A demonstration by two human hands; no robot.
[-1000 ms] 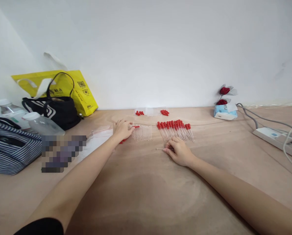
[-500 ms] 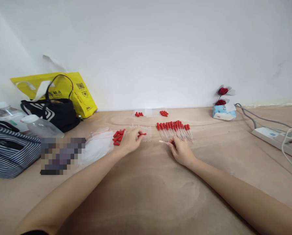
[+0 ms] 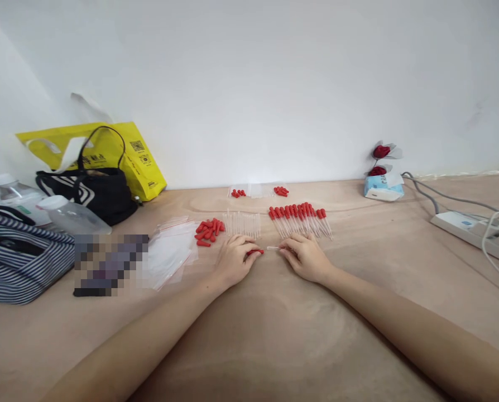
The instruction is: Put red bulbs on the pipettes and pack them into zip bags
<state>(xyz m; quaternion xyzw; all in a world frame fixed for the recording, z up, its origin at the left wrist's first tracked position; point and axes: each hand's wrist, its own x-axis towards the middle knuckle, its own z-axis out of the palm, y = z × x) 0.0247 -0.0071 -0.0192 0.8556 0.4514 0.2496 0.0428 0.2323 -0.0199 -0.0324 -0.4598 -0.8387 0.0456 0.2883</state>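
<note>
Between its thumb and fingers, my left hand [image 3: 238,259] pinches a red rubber dropper bulb [image 3: 255,252], its end pointing right. Facing it across a small gap is the end of a clear glass tube [image 3: 272,248], pinched by my right hand [image 3: 303,257]. Loose red bulbs [image 3: 210,230] lie in a pile beyond my left hand. To their right is a row of bare glass tubes [image 3: 241,224]. Just beyond my right hand, droppers with red bulbs fitted [image 3: 297,218] lie side by side, bulbs toward the wall.
Clear zip bags [image 3: 169,254] lie at left, near a pixelated dark object [image 3: 111,265]. Small bags holding red-bulbed pieces [image 3: 258,191] rest by the wall. A striped pouch [image 3: 23,257], bottles [image 3: 71,215], black bag [image 3: 88,192], yellow bag [image 3: 143,162], tissue pack [image 3: 383,190] and power strip [image 3: 469,231] stand around.
My left hand has come nearer from the bulb pile and tubes, bringing a red bulb in front of the glass tube. My right hand has shifted only slightly, still holding the tube.
</note>
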